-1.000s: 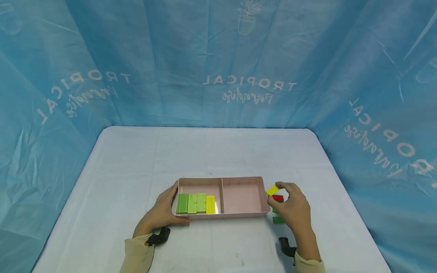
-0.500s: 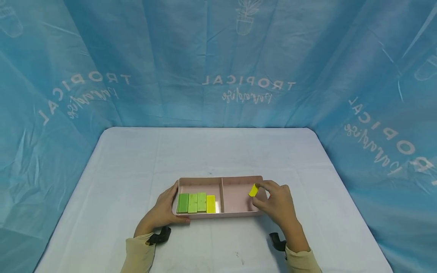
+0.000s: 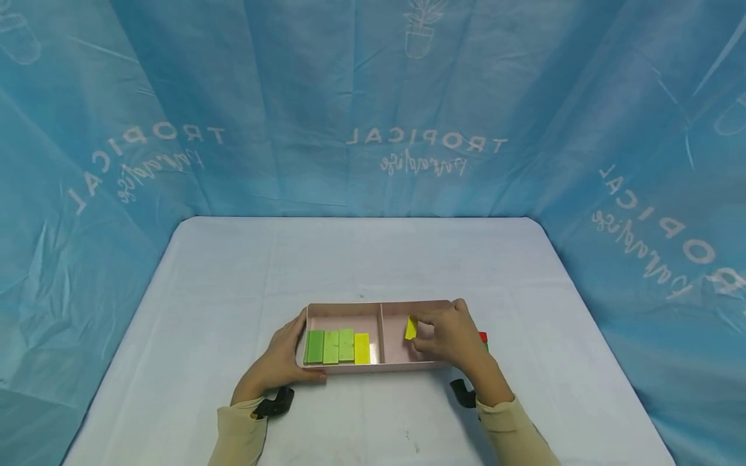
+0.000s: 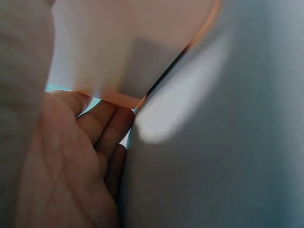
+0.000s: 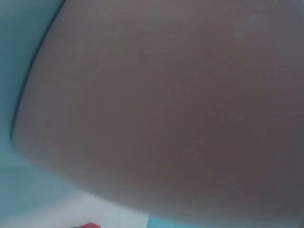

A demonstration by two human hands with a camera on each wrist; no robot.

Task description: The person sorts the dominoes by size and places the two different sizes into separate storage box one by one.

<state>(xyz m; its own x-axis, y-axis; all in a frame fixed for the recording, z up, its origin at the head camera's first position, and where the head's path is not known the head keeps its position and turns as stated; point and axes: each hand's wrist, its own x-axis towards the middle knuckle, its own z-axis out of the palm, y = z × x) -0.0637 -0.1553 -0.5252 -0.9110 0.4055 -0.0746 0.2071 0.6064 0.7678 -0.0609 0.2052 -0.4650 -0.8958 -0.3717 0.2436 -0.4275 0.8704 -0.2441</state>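
Observation:
A shallow pink box (image 3: 402,366) with two compartments stands on the table. My left hand (image 3: 281,357) grips its left end, thumb along the front wall; in the left wrist view the fingers (image 4: 111,126) lie against the box's end. Several green blocks (image 3: 330,347) and one yellow block (image 3: 362,349) stand in a row in the left compartment. My right hand (image 3: 451,333) pinches another yellow block (image 3: 411,327) between thumb and fingers over the right compartment. The right wrist view is mostly filled by a blurred pinkish-brown surface, hiding that grip.
Right of the box, partly hidden behind the right hand, lies a red block (image 3: 483,336) with green just below it. White cloth covers the table (image 3: 361,259). Blue printed curtains (image 3: 361,188) rise at the back and both sides.
My right hand has moved left from beside the box to above the right compartment, carrying the yellow block, which now stands more upright. The left hand and box stay practically still.

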